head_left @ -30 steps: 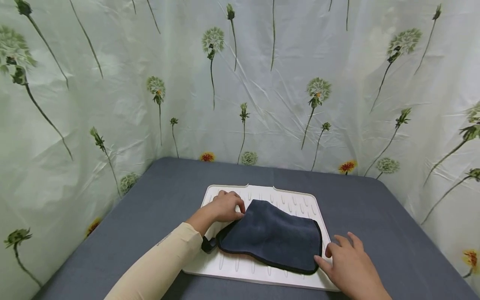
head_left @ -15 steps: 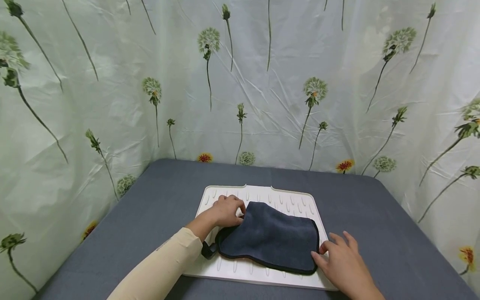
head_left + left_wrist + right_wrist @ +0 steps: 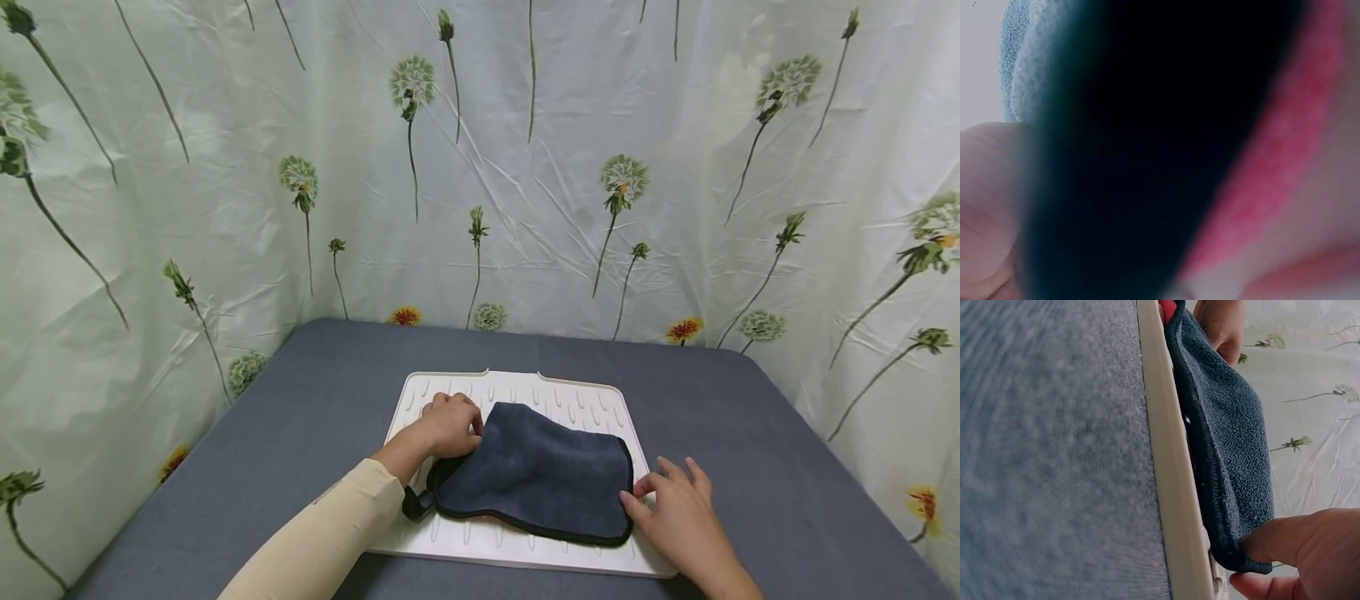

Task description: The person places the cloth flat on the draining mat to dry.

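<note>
A dark blue towelling cloth [image 3: 540, 475] with black edging lies creased on a white ribbed draining tray [image 3: 585, 396]. My left hand [image 3: 447, 425] pinches the cloth's left edge, fingers curled over it; in the left wrist view the thumb [image 3: 988, 206] shows beside a blurred dark shape. My right hand [image 3: 678, 517] pinches the near right corner, which the right wrist view shows between thumb [image 3: 1279, 540] and fingers, slightly raised off the tray. A black piece [image 3: 416, 504] sticks out left of the cloth. Something red [image 3: 1168, 309] shows under the edge; its kind is hidden.
The tray rests on a table with a grey-blue cover [image 3: 322, 392]. A pale curtain [image 3: 360, 208] printed with dandelions hangs round the back and sides. A beige sleeve [image 3: 322, 533] covers the left forearm.
My right hand has moved in to the left and taken hold of the cloth's corner. The left hand stays at the cloth's left edge. The head view has shifted slightly.
</note>
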A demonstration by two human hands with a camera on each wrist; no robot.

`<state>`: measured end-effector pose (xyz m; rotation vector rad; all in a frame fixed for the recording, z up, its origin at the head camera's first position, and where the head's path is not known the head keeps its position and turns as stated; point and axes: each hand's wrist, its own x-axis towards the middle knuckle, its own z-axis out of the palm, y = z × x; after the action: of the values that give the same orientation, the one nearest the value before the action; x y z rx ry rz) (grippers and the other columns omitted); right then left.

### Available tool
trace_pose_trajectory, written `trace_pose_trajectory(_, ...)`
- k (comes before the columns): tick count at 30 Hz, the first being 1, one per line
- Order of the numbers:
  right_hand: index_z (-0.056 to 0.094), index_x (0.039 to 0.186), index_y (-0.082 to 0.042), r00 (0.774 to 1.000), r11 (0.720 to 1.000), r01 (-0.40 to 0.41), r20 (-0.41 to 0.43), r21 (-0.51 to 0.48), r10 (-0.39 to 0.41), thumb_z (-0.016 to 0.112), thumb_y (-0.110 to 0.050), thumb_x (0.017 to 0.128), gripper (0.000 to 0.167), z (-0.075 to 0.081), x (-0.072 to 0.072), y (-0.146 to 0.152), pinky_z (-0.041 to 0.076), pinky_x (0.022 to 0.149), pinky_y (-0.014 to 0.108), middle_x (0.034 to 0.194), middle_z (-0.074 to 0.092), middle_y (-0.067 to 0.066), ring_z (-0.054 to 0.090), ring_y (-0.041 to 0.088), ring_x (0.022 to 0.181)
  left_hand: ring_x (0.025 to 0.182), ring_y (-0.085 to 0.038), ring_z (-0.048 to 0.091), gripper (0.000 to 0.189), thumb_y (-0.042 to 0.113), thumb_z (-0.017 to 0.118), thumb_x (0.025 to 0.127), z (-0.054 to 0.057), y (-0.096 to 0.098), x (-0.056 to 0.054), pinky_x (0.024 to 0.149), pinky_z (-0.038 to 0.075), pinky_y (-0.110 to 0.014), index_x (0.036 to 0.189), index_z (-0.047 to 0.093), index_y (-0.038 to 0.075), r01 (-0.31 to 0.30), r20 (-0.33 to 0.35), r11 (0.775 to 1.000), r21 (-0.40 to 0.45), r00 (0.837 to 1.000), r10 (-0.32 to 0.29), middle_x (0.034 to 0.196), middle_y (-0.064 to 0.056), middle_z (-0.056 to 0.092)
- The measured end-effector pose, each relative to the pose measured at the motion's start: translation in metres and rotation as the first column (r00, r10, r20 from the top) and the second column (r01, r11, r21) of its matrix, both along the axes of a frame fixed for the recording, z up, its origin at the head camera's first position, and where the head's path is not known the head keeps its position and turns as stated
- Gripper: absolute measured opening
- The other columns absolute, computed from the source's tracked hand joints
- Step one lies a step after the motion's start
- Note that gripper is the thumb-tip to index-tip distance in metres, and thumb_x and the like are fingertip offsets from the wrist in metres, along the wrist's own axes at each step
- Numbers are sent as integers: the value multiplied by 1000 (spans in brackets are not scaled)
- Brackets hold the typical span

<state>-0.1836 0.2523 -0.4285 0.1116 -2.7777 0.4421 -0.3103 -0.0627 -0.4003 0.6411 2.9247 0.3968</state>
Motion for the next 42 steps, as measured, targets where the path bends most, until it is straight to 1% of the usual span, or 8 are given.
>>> trace_pose_trajectory(4,64,70,-17,999,999,-4,32,-51,6,81,-20,83,22,0,-1,-1,21,115,61,100,75,26,57,52,125,126,-46,47,8,27,70,93,-2,-1,0,99,42,-61,87,72,23,3,0,1000,6,1000,-3,133,-8,61)
trace_pose_trajectory(9,61,66,-18,999,997,-9,40,-83,13,81,-16,82,26,1,-2,-1,21,115,61,107,73,30,58,51,125,128,-47,47,9,26,72,90,-3,-3,-1,99,41,-62,82,70,23,6,-28,999,36,1000,-5,130,-9,61)
trace_pose_trajectory(12,59,65,-18,999,996,-8,47,-86,12,81,-16,81,27,1,-3,-1,21,115,61,112,70,34,57,51,126,128,-47,46,11,26,73,88,-3,-6,-1,100,40,-63,79,69,23,-6,-43,998,66,999,9,129,-10,62)
trace_pose_trajectory(17,58,66,-18,998,996,-14,60,-93,20,81,-16,81,28,3,-2,1,22,115,61,111,71,31,58,50,126,129,-46,46,13,29,74,87,-1,-11,-2,101,39,-63,77,68,24,-31,-57,997,77,998,35,129,-8,62)
trace_pose_trajectory(25,60,69,-15,986,995,-1,164,-103,18,79,-19,85,25,9,-2,2,21,117,59,117,70,32,56,48,129,127,-46,46,14,28,75,85,-1,-17,-3,100,39,-63,75,66,23,-51,-87,996,78,995,57,127,-8,62)
trace_pose_trajectory(34,60,70,-15,980,995,3,197,-97,16,79,-20,85,25,12,-1,3,21,117,59,117,70,31,56,48,130,127,-45,45,14,26,76,82,-3,-23,-6,101,37,-64,75,65,21,-68,-128,993,97,989,80,125,-8,62)
trace_pose_trajectory(42,61,70,-16,976,996,8,216,-91,12,79,-22,86,25,14,1,4,21,117,58,120,69,31,55,47,132,132,-45,43,13,28,75,84,0,-28,-12,107,34,-65,78,66,21,-98,-134,990,97,985,111,133,-8,60)
